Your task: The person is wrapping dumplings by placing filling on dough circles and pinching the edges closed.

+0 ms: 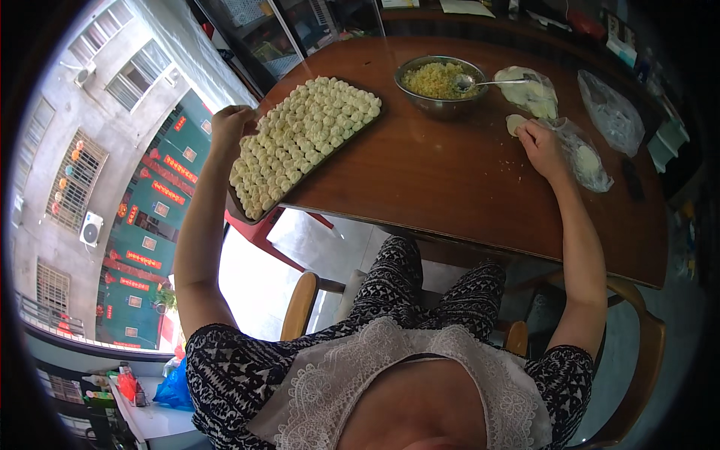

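Note:
My left hand [234, 122] is at the far left edge of a dark tray [300, 178] packed with rows of small pleated dumplings [304, 135]. Its fingers are bent and pressed together; whatever they may hold is hidden. On the right, my right hand [538, 144] pinches a round, pale dough wrapper [515, 125] just above the table. Close by that hand lie a plastic bag of pale wrappers [529, 94] and a second clear bag [587, 161] with some white dough inside. A metal bowl [442, 107] of yellowish chopped filling [435, 79] stands between tray and bags, a spoon [487, 82] resting in it.
The brown wooden table [420, 176] carries everything, with crumbs scattered near my right hand. Another crumpled clear bag [611, 112] lies at the far right. Part of the tray overhangs the table's near left edge, above a red stool [262, 236]. A window is at the left.

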A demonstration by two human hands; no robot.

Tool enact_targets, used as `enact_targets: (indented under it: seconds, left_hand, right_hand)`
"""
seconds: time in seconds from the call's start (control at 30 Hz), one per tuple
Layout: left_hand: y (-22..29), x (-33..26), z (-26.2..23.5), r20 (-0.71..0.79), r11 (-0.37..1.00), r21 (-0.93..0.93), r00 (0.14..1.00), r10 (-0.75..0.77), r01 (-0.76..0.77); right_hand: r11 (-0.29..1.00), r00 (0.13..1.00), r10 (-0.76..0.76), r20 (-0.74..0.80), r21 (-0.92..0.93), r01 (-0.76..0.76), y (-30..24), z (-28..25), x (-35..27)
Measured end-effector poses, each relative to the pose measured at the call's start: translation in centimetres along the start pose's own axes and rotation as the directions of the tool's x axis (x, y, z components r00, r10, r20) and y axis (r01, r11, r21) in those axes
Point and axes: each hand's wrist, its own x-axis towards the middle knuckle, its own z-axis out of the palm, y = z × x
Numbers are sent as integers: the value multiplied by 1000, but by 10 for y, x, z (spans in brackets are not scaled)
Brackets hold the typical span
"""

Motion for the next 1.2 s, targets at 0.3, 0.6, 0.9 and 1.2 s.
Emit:
enact_targets:
  seconds: [0.3, 0.6, 0.9, 1.2]
  left_hand:
    - [-38, 6, 0, -3, 975, 210, 997, -74, 73]
    - [-64, 24, 20, 20, 939, 341, 999, -45, 35]
    - [-81, 40, 37, -7, 891, 454, 1000, -28, 28]
    - [-102, 49, 39, -25, 791, 593, 979, 205, -150]
  right_hand:
    - [999, 998, 48, 39, -12, -48, 1, -4, -1]
    - [998, 998, 59, 28, -3, -59, -2, -6, -1]
    - [998, 997, 62, 38, -34, -60, 5, -4, -1]
    - [999, 999, 40, 26, -31, -40, -3, -6, -1]
